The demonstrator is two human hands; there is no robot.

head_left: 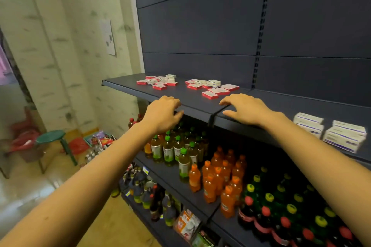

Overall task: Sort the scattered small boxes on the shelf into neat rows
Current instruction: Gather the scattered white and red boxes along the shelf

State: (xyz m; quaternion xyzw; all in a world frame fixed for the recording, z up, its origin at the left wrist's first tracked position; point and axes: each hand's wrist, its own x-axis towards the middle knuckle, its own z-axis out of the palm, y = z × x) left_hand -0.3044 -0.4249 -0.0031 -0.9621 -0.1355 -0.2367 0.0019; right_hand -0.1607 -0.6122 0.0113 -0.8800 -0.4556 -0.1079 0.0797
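Two loose clusters of small red-and-white boxes lie scattered on the dark grey top shelf (124,86): a left cluster (158,82) and a right cluster (212,87), some boxes flat and some stacked askew. My left hand (162,113) hovers at the shelf's front edge, fingers curled down, holding nothing. Over the shelf just in front of the nearest red box (209,95) is my right hand (246,109), fingers spread and empty. Both hands are apart from the boxes.
Stacked white boxes with purple print (344,136) sit on the same shelf at the right. Below are shelves of green-capped bottles (170,148), orange bottles (220,176) and dark bottles (281,206). A green stool (52,138) and clutter stand on the floor at left.
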